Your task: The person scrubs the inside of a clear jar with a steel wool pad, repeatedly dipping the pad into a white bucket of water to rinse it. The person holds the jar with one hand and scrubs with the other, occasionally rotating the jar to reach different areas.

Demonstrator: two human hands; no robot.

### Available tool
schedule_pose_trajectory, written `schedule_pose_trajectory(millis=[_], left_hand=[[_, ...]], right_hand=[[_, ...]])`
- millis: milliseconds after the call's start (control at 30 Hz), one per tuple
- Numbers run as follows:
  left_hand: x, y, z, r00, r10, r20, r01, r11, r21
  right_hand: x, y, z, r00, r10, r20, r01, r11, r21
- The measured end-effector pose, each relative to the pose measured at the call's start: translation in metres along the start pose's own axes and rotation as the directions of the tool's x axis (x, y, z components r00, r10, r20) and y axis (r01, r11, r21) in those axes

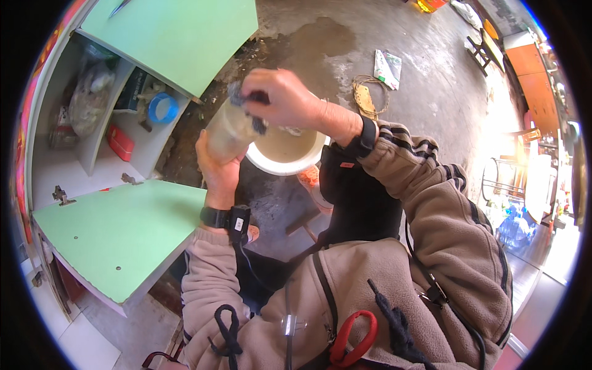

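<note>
Head: cloudy container point(230, 128) between both hands point(221, 165) point(282, 95)

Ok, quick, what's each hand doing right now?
Left hand: holding a cloudy, translucent container.
Right hand: closed on a dark, cloth-like thing by the container's upper end.

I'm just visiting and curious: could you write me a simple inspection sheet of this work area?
Surface: grey floor with a dark, wet-looking patch.
Job's things: tilted cloudy jar; white basin holding murky liquid.
Clutter: pale packet and yellowish item on the floor.
Hands: left hand grips the jar; right hand holds dark material, kind unclear, at its upper end.
Cables: thin dark cable from the left wrist device.
Surroundings: open cabinet at left, with a light green door swung out.
</note>
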State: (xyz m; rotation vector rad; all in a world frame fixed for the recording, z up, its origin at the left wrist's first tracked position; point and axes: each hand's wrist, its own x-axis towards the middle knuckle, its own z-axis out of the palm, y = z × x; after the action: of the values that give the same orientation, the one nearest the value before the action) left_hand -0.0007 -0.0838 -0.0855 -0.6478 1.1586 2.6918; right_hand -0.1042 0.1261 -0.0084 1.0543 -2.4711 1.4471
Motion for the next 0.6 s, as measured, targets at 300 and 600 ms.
schedule_pose_trajectory(millis=[300, 600], left_hand=[[-0.001, 0.003, -0.002, 0.999, 0.017, 0.034, -0.015, 0.999, -0.045], [0.002, 0.009, 0.0, 0.991, 0.116, -0.071, -0.119, 0.992, -0.043]], right_hand=[[0.008, 0.0, 0.002, 0.998, 0.06, -0.001, -0.059, 0.997, -0.052], [-0.007, -0.025, 0.004, 0.992, -0.112, 0.063, 0.107, 0.992, 0.073]])
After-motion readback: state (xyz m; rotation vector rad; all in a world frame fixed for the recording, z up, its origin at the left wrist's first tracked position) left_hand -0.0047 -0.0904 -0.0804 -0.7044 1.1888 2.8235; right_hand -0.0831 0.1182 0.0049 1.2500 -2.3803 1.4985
